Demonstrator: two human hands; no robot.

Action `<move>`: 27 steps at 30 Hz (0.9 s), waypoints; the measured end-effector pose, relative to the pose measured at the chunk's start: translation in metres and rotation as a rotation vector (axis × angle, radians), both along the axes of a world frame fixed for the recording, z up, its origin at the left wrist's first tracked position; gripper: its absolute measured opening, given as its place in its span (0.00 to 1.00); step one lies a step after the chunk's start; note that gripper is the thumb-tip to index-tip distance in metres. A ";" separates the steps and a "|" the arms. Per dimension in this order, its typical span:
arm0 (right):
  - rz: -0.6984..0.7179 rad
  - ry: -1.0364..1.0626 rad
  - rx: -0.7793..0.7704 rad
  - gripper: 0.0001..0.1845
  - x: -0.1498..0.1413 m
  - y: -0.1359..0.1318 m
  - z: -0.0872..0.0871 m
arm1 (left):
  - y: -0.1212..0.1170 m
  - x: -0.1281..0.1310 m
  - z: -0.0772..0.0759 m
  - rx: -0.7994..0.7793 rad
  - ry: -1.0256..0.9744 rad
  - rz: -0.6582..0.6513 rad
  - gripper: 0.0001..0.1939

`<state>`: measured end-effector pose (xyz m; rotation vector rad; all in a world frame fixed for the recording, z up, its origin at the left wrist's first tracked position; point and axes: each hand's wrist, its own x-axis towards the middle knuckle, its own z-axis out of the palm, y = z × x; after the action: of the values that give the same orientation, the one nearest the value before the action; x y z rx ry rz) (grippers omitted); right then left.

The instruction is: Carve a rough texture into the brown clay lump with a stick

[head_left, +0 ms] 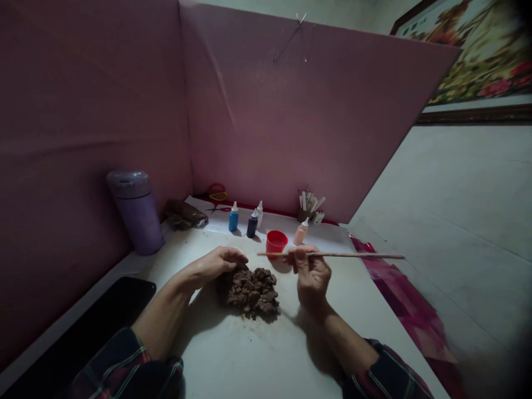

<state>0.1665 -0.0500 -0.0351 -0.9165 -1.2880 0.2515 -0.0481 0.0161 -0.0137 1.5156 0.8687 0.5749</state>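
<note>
Honestly, it looks early days from where I'm standing: that brown clump (251, 291) on the white table (249, 371) is rough, crumbly and unshaped. Right hand (312, 277) is pinching a thin stick (357, 255) clear of it; left hand (213, 267) is loosely uncurled right beside it.

On the table (224, 360), the lump (252, 292) lies before the cup (274, 247), the tumbler (139, 219) to their left.

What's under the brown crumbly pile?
Around the pile, pale tabletop shows, with small brown crumbs by the pile's near edge. Directly beneath is covered, so I can't tell if anything besides tabletop is there.
</note>
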 end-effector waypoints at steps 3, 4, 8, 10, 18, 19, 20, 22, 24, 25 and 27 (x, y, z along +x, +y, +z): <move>0.170 -0.160 -0.076 0.08 -0.015 -0.013 -0.002 | 0.001 -0.001 -0.002 -0.082 -0.029 -0.012 0.18; 0.189 -0.232 -0.073 0.07 -0.019 -0.015 -0.002 | 0.001 -0.002 -0.003 -0.098 -0.034 -0.012 0.19; 0.207 -0.428 -0.016 0.09 -0.030 -0.016 0.005 | 0.002 -0.001 -0.004 -0.092 -0.026 -0.001 0.19; 0.226 -0.449 -0.045 0.10 -0.032 -0.015 0.010 | 0.002 0.000 -0.004 -0.077 -0.016 -0.008 0.18; 0.261 -0.570 -0.178 0.11 -0.039 -0.011 0.000 | 0.000 0.000 -0.003 -0.073 -0.055 -0.030 0.17; 0.256 -0.614 -0.142 0.12 -0.041 -0.012 -0.004 | 0.000 0.000 -0.003 -0.077 -0.057 -0.025 0.17; 0.253 -0.662 -0.084 0.12 -0.042 -0.012 -0.008 | 0.000 0.000 -0.004 -0.080 -0.057 -0.022 0.17; 0.265 -0.775 0.068 0.14 -0.045 -0.014 -0.015 | 0.002 0.000 -0.005 -0.079 -0.053 -0.017 0.17; 0.274 -0.853 0.184 0.16 -0.046 -0.015 -0.019 | 0.002 0.000 -0.005 -0.070 -0.044 -0.014 0.16; 0.277 -0.861 0.206 0.17 -0.046 -0.016 -0.020 | 0.002 0.000 -0.005 -0.064 -0.037 -0.010 0.15; 0.290 -0.793 0.179 0.17 -0.043 -0.018 -0.018 | 0.001 0.000 -0.005 -0.053 -0.020 0.002 0.14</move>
<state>0.1231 -0.0676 -0.0527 -0.6856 -2.1448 -0.0189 -0.0478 0.0173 -0.0182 1.4586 0.8639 0.5635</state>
